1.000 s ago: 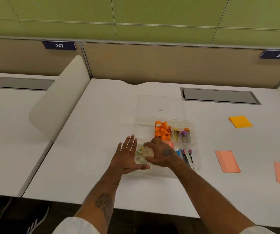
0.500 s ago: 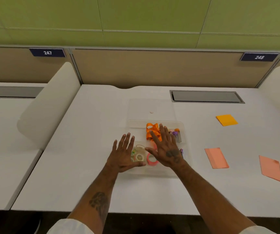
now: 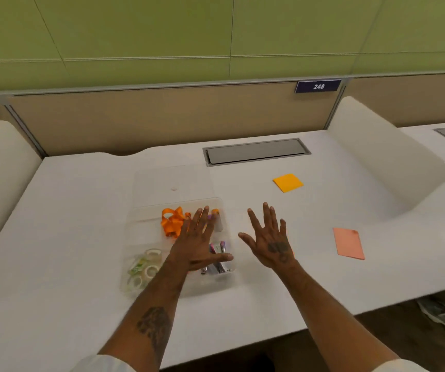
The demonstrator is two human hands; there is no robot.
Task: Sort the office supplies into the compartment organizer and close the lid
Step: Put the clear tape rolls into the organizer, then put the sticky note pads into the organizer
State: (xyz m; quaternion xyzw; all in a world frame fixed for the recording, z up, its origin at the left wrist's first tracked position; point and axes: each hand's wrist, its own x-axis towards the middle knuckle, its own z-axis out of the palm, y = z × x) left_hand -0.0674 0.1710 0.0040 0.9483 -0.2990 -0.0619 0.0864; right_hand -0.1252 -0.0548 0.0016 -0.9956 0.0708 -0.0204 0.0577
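Right now both hands are spread flat with fingers splayed, holding nothing. The left hand (image 3: 198, 241) hovers over the middle of the clear compartment organizer (image 3: 135, 267), covering part of its contents; whether the palm touches the box cannot be told. The right hand (image 3: 269, 238) is just beside the organizer's right edge, above bare white worktop (image 3: 68, 224).

Inside the organizer, an orange ribbon (image 3: 171, 220) lies in a far compartment, rolls of clear tape (image 3: 145, 269) fill the near-left one, and a few small pink and purple items (image 3: 221, 247) show in the near-right section beside the left thumb. Its transparent lid (image 3: 171, 181) lies open and flat on the worktop behind the box.

To the right, well apart from the organizer, an orange sticky note pad (image 3: 288, 182) sits near the grey cable hatch (image 3: 256, 151), and a salmon paper slip (image 3: 348, 243) lies closer to the right hand. Both forearms carry tattoos, and white sleeves show at the bottom edge.
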